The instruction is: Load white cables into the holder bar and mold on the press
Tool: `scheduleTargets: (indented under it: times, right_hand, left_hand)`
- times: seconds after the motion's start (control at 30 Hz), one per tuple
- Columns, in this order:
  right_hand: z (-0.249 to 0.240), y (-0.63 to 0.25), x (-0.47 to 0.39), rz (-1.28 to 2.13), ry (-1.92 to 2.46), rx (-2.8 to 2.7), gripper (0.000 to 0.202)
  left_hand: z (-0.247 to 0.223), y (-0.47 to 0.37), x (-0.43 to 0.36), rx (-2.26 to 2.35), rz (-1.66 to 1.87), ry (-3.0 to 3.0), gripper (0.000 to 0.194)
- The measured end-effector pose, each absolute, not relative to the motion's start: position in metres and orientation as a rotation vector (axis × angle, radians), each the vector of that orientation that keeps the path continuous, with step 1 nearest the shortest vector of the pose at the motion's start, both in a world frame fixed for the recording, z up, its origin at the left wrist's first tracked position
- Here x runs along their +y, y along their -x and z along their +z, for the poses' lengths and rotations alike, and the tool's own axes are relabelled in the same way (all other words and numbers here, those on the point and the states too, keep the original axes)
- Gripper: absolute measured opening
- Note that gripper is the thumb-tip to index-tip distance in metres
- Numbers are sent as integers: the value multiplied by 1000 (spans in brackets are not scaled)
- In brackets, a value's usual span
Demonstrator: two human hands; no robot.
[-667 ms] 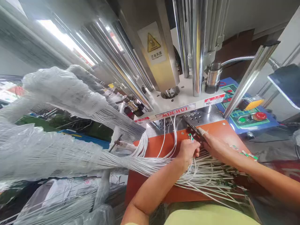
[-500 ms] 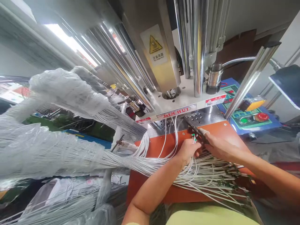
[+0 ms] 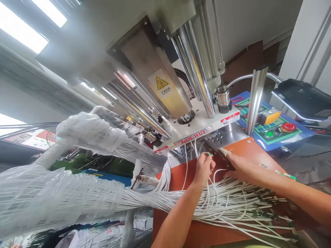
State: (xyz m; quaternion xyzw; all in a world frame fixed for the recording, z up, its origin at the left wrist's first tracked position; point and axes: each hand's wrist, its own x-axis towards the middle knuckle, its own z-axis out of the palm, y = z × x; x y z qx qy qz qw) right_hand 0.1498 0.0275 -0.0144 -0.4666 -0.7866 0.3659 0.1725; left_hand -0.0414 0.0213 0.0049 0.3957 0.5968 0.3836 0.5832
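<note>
My left hand [image 3: 203, 168] is closed in a pinch, at the front of the press, on a cable end with a small green circuit board [image 3: 210, 154] at its tip. My right hand [image 3: 239, 165] is closed around a long dark metal tool [image 3: 215, 148] whose far end points under the press head; its kind is unclear. Pale wrapping shows on a finger of that hand. White cables [image 3: 219, 203] fan out under and beside both hands, with small green boards at their ends on the orange-brown work surface [image 3: 261, 155].
The press plate [image 3: 196, 134] stands just beyond my hands, two white cables leading under it. A blue control box [image 3: 281, 132] with buttons sits at the right, beside a metal post [image 3: 256, 100] and a lamp [image 3: 305, 98]. Plastic-wrapped cable bundles [image 3: 62, 196] hang at the left.
The camera view has turned, showing more of the control box. My left hand has moved away from my right hand and closer to the press, carrying the small board.
</note>
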Motion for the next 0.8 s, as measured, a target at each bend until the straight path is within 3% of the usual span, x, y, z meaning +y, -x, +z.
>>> scheduleTargets:
  times: [0.23,0.47,0.8]
  right_hand:
    - [-18,-146,29,1042,1326,-2183,51]
    - [-20,-149,30,1054,1416,-2220,33]
    - [-5,-151,31,1103,1467,-2261,31]
  left_hand:
    - [12,43,23,1364,711,-838,35]
    - [20,34,29,1433,506,-810,25]
    - [6,27,29,1415,594,-774,24]
